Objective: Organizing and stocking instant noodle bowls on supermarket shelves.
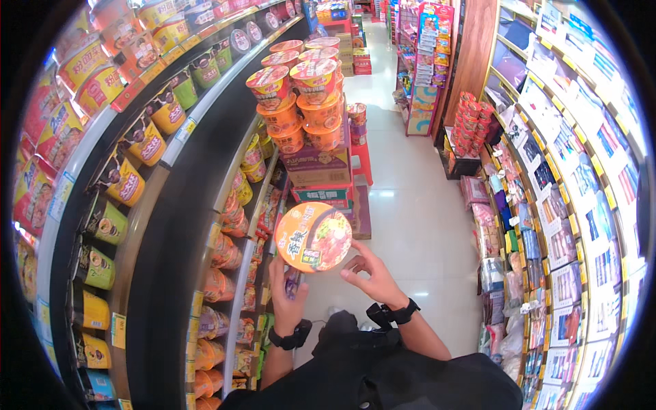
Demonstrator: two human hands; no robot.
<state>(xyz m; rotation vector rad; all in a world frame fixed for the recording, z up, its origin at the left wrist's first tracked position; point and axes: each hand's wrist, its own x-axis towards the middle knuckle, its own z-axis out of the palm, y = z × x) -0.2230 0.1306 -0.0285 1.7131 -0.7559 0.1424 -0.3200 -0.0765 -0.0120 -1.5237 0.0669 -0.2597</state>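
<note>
An orange instant noodle bowl (314,238) is held up in front of me, its round lid with a noodle picture turned up toward me. My left hand (285,292) is closed on its lower left side; some of those fingers are hidden behind the bowl. A small purple patch shows beside that palm, and I cannot make out what it is. My right hand (372,273) is at the bowl's right edge with thumb and forefinger apart and curved. Its fingertips are close to the rim; whether they touch it is unclear. Both wrists wear black bands.
Stacked orange noodle bowls (316,102) stand on cartons (318,167) just ahead. Shelves of noodle bowls (143,140) run along my left. Packaged goods (557,236) fill the right shelves. Red cans or cups (471,123) are piled farther up the tiled aisle (410,198), near a snack rack (427,68).
</note>
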